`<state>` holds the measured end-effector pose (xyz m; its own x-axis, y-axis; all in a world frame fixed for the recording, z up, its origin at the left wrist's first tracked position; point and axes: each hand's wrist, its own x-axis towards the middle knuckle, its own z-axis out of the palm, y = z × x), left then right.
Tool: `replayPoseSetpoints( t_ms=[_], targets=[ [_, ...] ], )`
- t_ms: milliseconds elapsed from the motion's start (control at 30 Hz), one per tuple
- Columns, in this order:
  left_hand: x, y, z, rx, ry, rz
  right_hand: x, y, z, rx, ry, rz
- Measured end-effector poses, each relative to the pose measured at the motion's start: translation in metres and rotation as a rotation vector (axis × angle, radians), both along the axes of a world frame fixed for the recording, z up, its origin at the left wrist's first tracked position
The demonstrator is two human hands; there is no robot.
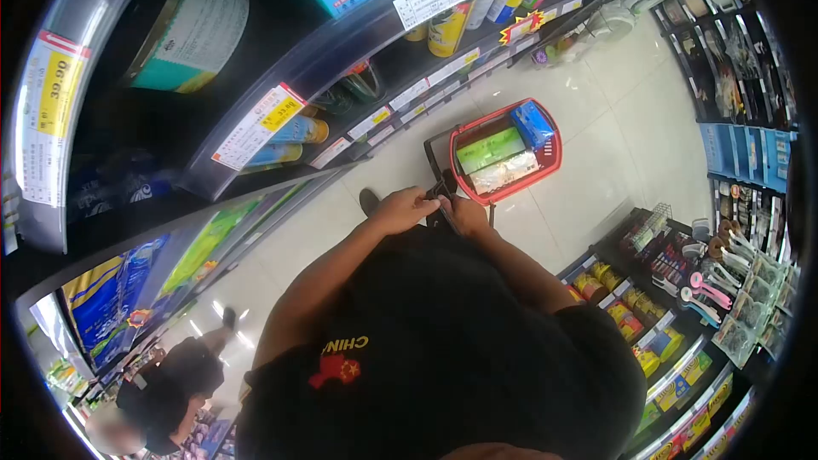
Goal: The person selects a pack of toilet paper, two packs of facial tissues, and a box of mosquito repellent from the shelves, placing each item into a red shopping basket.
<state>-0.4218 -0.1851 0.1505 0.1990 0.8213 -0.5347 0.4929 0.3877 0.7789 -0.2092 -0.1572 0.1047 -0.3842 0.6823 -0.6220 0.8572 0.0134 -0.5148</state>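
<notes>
My left hand (400, 209) and my right hand (466, 214) meet in front of my waist. Both have curled fingers around a small dark piece (440, 190), which looks like a handle or strap; most of it is hidden by the fingers. Just beyond them a red shopping basket (483, 198) appears low over the tiled floor. Inside it lie a green pack (489, 152), a white pack (504, 173) and a blue pack (532, 123). A black frame part (435, 153) shows at the basket's left side.
Shelves with price labels (258, 126) curve along my left, holding cans and packs. A rack (673, 328) with yellow packs and hanging utensils stands at my right. Pale floor tiles (588, 153) run between. Another person (175, 383) is bent at the lower left.
</notes>
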Motion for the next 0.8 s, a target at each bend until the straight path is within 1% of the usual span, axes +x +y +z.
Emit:
replayPoseSetpoints(
  t_ms=[100, 200, 233, 300, 400, 467, 500, 533, 600, 633, 667, 800],
  targets=[
    [0.014, 0.006, 0.008, -0.053, 0.204, -0.146, 0.007, 0.001, -0.001, -0.012, -0.007, 0.054],
    [0.019, 0.009, 0.002, -0.062, 0.148, -0.106, 0.012, 0.008, 0.009, -0.053, 0.028, 0.102],
    [0.021, 0.010, 0.001, -0.091, 0.089, -0.115, 0.016, 0.009, 0.010, -0.011, 0.037, 0.110],
    [0.022, 0.019, 0.023, -0.145, -0.021, -0.108, 0.021, 0.013, 0.009, 0.071, 0.069, 0.148],
    [0.032, 0.010, -0.012, -0.164, 0.114, -0.114, 0.030, 0.017, 0.002, 0.088, 0.097, 0.196],
    [0.039, 0.001, -0.034, -0.154, 0.105, -0.091, 0.038, 0.019, -0.014, 0.064, 0.023, 0.262],
    [0.041, 0.003, -0.026, -0.145, 0.100, -0.087, 0.040, 0.021, -0.017, 0.056, -0.016, 0.288],
    [0.044, 0.005, -0.018, -0.179, 0.171, -0.105, 0.043, 0.023, -0.020, 0.027, -0.053, 0.312],
    [0.049, 0.009, -0.002, -0.198, 0.145, -0.137, 0.050, 0.029, -0.017, -0.025, -0.132, 0.352],
    [0.052, 0.010, 0.000, -0.208, 0.132, -0.153, 0.055, 0.030, -0.017, -0.008, -0.136, 0.348],
    [0.057, 0.007, -0.011, -0.190, 0.114, -0.142, 0.061, 0.030, -0.021, 0.008, -0.138, 0.347],
    [0.070, 0.004, -0.018, -0.090, 0.124, -0.035, 0.070, 0.041, -0.017, 0.049, -0.078, 0.328]
  ],
)
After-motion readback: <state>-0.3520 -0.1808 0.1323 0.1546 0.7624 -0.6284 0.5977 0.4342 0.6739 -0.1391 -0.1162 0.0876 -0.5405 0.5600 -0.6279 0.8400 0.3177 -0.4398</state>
